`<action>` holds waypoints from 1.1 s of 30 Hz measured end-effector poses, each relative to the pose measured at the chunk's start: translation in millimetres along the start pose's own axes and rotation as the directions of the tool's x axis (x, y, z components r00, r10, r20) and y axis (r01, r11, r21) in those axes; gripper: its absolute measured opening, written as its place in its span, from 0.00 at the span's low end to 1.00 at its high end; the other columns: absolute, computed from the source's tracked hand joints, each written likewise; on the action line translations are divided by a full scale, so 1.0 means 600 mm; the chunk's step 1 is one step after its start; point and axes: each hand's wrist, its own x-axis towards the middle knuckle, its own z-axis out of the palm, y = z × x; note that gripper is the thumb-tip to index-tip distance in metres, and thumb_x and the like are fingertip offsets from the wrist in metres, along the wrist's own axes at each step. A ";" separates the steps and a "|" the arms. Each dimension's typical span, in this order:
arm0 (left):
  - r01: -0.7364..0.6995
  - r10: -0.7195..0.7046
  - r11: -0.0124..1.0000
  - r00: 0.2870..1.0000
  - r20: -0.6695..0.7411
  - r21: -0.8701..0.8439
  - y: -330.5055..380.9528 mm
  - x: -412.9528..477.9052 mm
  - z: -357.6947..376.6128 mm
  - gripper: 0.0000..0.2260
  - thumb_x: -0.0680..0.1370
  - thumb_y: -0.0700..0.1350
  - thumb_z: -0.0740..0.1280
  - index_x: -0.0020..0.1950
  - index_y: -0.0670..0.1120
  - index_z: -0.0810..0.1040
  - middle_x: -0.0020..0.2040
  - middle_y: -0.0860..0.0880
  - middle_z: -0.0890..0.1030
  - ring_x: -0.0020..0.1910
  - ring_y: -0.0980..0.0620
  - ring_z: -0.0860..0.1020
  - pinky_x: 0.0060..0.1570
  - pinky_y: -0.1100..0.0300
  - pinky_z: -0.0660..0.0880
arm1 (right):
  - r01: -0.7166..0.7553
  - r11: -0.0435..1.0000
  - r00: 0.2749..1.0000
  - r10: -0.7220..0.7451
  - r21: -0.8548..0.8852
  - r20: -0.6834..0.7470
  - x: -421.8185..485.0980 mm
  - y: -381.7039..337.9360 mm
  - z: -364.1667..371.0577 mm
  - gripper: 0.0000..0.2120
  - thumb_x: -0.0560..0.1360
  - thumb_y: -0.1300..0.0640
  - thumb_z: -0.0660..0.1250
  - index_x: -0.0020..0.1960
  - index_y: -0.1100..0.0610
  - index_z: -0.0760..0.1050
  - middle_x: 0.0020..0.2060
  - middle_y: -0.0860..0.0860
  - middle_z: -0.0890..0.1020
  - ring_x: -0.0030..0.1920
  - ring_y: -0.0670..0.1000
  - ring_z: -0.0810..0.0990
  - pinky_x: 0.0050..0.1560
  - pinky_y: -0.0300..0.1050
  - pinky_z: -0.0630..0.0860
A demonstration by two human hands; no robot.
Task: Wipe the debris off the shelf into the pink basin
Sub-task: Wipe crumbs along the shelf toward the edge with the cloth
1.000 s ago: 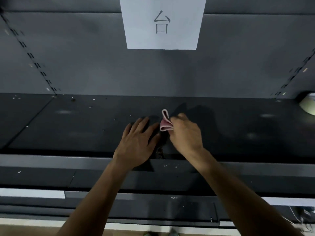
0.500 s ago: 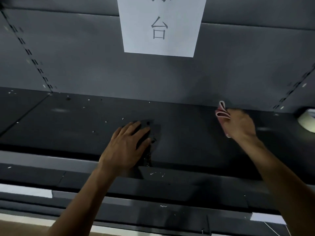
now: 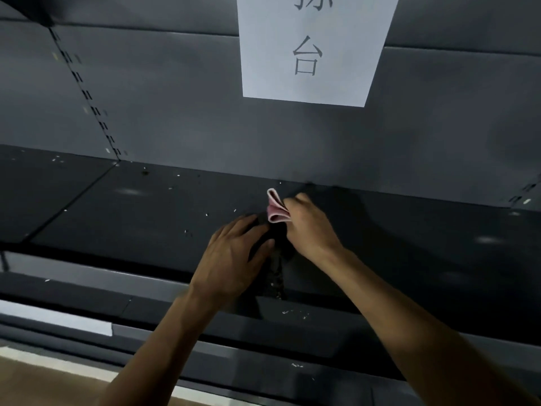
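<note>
Pink cloth (image 3: 275, 210) gripped in right hand (image 3: 311, 230), left hand (image 3: 234, 256) flat on shelf (image 3: 140, 218)

Palm-down left hand (image 3: 234, 256), fingers straight, right hand (image 3: 310, 227) curled (pinching pink cloth (image 3: 276, 210))

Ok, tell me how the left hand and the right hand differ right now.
The left hand lies flat, fingers straight; the right hand is curled. The left hand holds nothing; the right hand pinches a folded pink cloth. Both are over the dark shelf, close together.
</note>
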 end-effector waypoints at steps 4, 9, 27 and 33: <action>0.051 -0.049 0.997 0.997 -0.052 0.049 -0.053 0.008 -0.030 0.24 0.79 0.63 0.50 0.70 0.56 0.72 0.73 0.50 0.70 0.69 0.47 0.70 0.66 0.45 0.69 | -0.067 0.998 0.990 0.069 0.015 -0.121 0.006 0.049 -0.030 0.07 0.78 0.51 0.65 0.48 0.55 0.75 0.41 0.50 0.70 0.42 0.59 0.79 0.38 0.44 0.67; 0.082 -0.081 0.989 0.997 -0.012 0.124 -0.116 0.024 -0.039 0.22 0.81 0.61 0.54 0.72 0.56 0.70 0.74 0.49 0.68 0.72 0.47 0.67 0.69 0.44 0.63 | -0.334 0.936 0.926 0.302 -0.116 -0.227 0.002 0.173 -0.089 0.12 0.78 0.49 0.62 0.50 0.58 0.76 0.44 0.58 0.76 0.45 0.63 0.80 0.41 0.45 0.68; 0.077 -0.073 0.986 0.997 -0.031 0.146 -0.126 0.039 -0.015 0.25 0.80 0.63 0.48 0.75 0.59 0.64 0.77 0.51 0.63 0.77 0.50 0.57 0.75 0.45 0.52 | -0.118 0.988 0.993 0.115 -0.096 -0.030 0.135 -0.026 0.047 0.16 0.75 0.60 0.67 0.62 0.55 0.74 0.57 0.52 0.72 0.53 0.58 0.79 0.49 0.49 0.74; 0.055 -0.054 0.989 0.998 -0.012 0.138 -0.130 0.038 -0.016 0.26 0.79 0.64 0.45 0.76 0.59 0.61 0.78 0.51 0.61 0.78 0.50 0.55 0.76 0.45 0.50 | -0.006 0.996 0.998 0.001 0.089 0.057 0.116 -0.011 0.016 0.09 0.77 0.60 0.65 0.57 0.56 0.77 0.53 0.51 0.74 0.51 0.53 0.78 0.48 0.45 0.72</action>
